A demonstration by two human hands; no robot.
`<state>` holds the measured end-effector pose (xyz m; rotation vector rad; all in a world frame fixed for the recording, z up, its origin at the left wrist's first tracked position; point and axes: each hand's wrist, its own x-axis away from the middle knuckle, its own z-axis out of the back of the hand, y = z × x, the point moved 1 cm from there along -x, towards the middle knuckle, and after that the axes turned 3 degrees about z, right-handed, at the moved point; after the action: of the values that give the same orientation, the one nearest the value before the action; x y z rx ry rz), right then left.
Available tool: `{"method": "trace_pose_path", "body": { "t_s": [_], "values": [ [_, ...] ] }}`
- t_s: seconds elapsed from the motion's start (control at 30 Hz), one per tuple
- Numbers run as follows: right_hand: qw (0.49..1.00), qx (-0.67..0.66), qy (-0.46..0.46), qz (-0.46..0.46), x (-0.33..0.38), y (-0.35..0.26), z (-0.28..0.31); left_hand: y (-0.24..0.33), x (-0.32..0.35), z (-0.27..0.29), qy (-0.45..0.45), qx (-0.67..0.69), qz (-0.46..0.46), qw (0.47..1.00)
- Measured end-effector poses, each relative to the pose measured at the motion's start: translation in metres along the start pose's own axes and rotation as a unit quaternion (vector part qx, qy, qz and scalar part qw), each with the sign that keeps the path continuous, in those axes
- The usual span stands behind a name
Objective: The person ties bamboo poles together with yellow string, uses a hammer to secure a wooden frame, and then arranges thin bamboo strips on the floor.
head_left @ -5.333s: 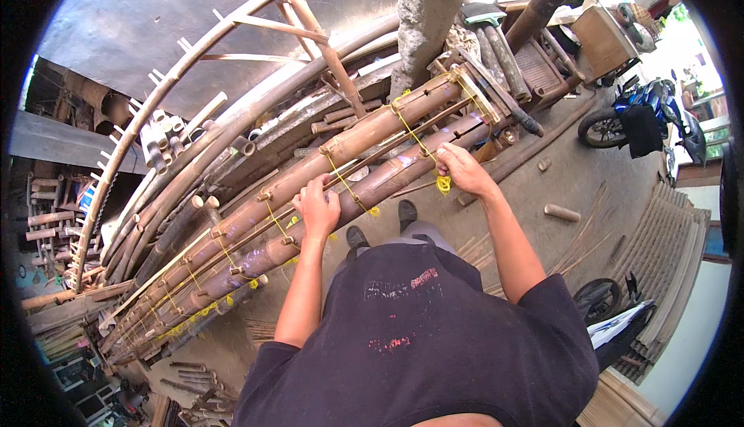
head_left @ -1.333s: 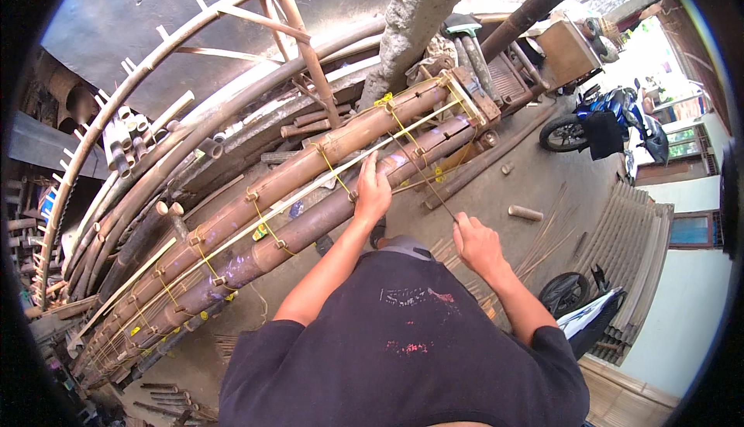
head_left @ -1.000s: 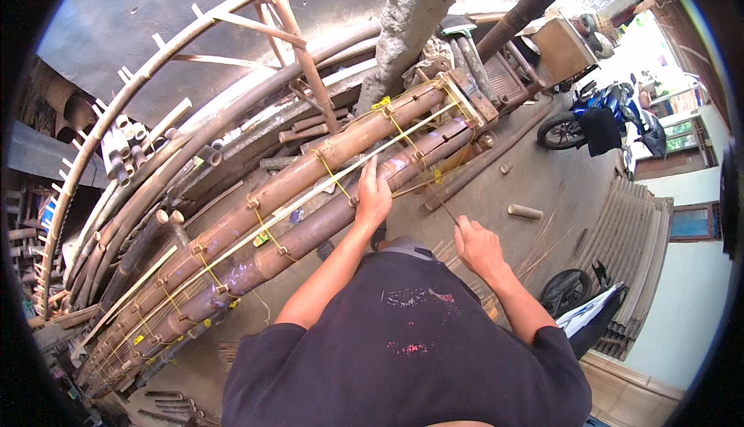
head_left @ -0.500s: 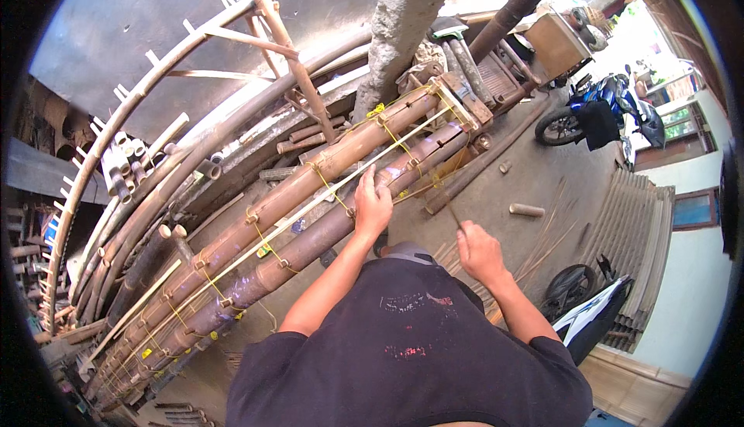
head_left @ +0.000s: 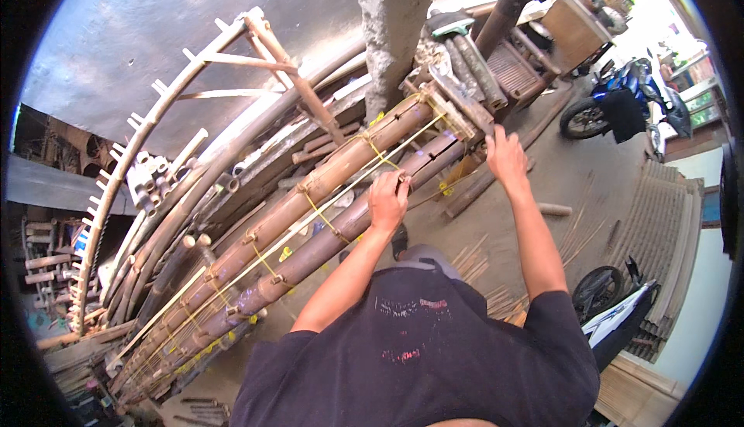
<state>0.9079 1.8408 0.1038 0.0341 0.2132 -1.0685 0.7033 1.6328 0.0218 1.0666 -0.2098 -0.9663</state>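
Observation:
Two long brown bamboo poles run diagonally before me, laced with yellow cord and set with small pegs: a far pole (head_left: 333,170) and a darker near pole (head_left: 310,255). My left hand (head_left: 386,204) rests at the near pole, its fingers closed round a small brown peg (head_left: 403,180). Farther right, my right hand (head_left: 508,162) is at the wooden end block (head_left: 457,109) that joins the poles. Its fingers are bent against the block's near end; whatever they hold is hidden. A pale thin strip (head_left: 364,184) lies lengthwise between the poles.
A curved bamboo frame with pegs (head_left: 167,101) stands left against the grey wall. Beyond the poles rises a rough concrete post (head_left: 391,32). A blue motorcycle (head_left: 620,101) is parked far right. Bamboo slivers (head_left: 496,280) and a short bamboo piece (head_left: 554,210) lie on the floor.
My right hand has moved up and away from me to the end block; earlier it held a thin dark stick-like tool. My left hand has slid right along the near pole and closed.

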Motion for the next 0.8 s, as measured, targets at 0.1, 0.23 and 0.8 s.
{"method": "trace_pose_path", "body": {
  "t_s": [0.1, 0.23, 0.8],
  "values": [
    [1.000, 0.015, -0.009, 0.010, -0.035, -0.006, -0.022, 0.005, -0.003, 0.011, -0.009, -0.021, -0.003, 1.000],
    [0.999, 0.032, -0.033, 0.000, -0.052, -0.010, -0.046, 0.005, -0.003, 0.015, -0.045, -0.020, 0.031, 0.998],
    [0.991, -0.050, -0.120, -0.031, -0.054, -0.008, -0.040, -0.064, 0.064, 0.194, -0.073, -0.276, 0.127, 0.950]
  ]
}}
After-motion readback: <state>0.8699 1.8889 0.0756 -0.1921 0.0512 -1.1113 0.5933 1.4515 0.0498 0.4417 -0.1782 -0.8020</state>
